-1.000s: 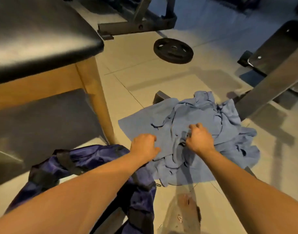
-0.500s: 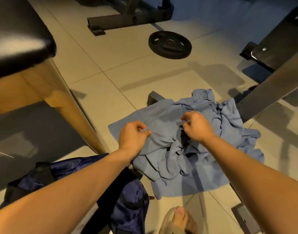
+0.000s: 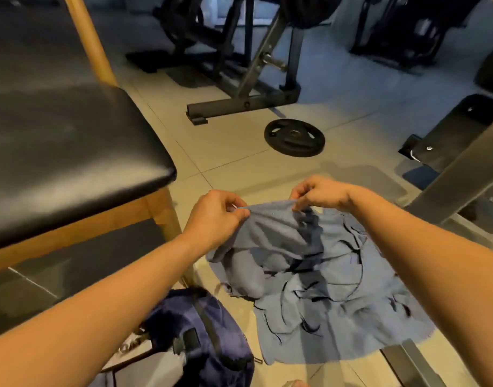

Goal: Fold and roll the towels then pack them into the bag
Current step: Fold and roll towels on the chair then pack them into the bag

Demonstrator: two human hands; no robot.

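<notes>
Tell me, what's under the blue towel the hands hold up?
Under the light-blue cloth towel pinched by the left hand and right hand lies a crumpled pile of blue towels on the tiled floor. Anything beneath that pile is covered.

A home gym: weight plate [image 3: 294,138] on tiled floor [image 3: 225,152], steel rack frame [image 3: 244,103], padded benches [image 3: 72,141]

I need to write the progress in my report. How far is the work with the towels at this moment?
Done: nothing; no folded or rolled towel shows. In hand: the left hand and the right hand pinch the top edge of one blue towel, lifted above the crumpled pile. Left: folding, rolling and packing all of them; the navy bag lies beside the pile.
</notes>
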